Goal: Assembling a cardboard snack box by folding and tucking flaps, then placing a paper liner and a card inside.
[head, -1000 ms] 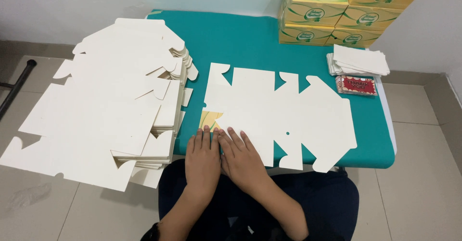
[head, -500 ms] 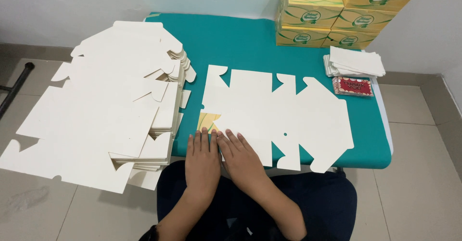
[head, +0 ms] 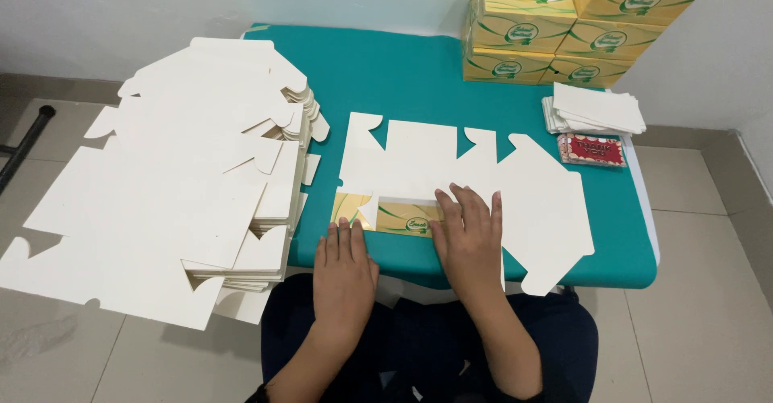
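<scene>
Lying under both flat, open hands, left hand (head: 345, 270) and right hand (head: 469, 238), the box blank (head: 451, 169).

Near flap (head: 398, 218) now folded over, seemingly, printed side up; hands apart.

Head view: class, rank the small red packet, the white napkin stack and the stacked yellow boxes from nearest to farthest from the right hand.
From the right hand:
1. Small red packet, at the table's right edge.
2. White napkin stack, just behind the packet.
3. Stacked yellow boxes, at the far right corner.

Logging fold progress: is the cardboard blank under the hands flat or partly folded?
Partly folded: the box blank's near flap is turned over, its gold printed side up, under both hands.
</scene>
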